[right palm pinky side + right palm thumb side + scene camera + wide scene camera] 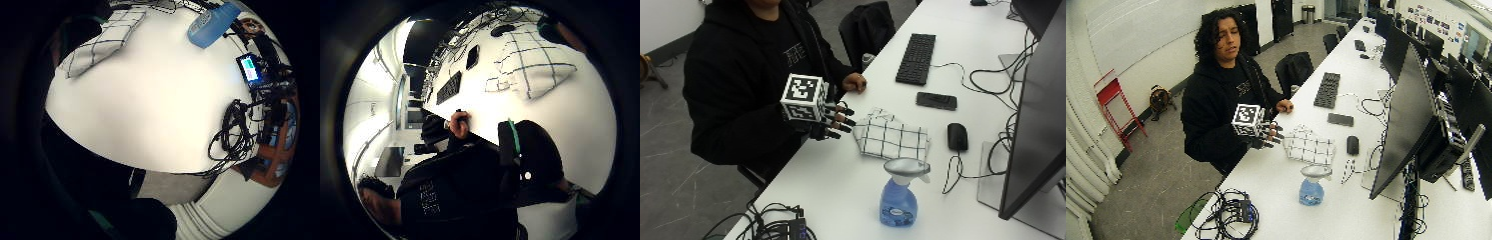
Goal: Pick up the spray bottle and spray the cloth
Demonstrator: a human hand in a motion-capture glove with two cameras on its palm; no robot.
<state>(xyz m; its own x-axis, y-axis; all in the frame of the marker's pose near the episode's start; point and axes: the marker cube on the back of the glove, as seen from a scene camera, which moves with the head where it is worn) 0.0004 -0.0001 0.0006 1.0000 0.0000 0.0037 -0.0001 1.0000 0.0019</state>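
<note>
Hands first: the gloved right hand [828,120] hovers at the worktop [840,180] edge with its fingers relaxed and spread, holding nothing. The bare left hand [855,82] just rests on the edge further back.

Going near to far from the outside camera: a tangle of cables [773,227] at the front corner, then the blue spray bottle [899,195] standing upright, well apart from the gloved hand. Behind it lies the folded checked cloth [893,137], just beside the gloved fingers. Past that are a mouse [957,136], a phone [936,100] and a keyboard [915,58].

Nothing's picked up yet, so my guess is the reach comes next. Risks: the bottle looks top-heavy with that wide trigger head, so a sideways bump could tip it. Also the mouse and phone sit close to the cloth, so a badly aimed spray might wet them.
</note>
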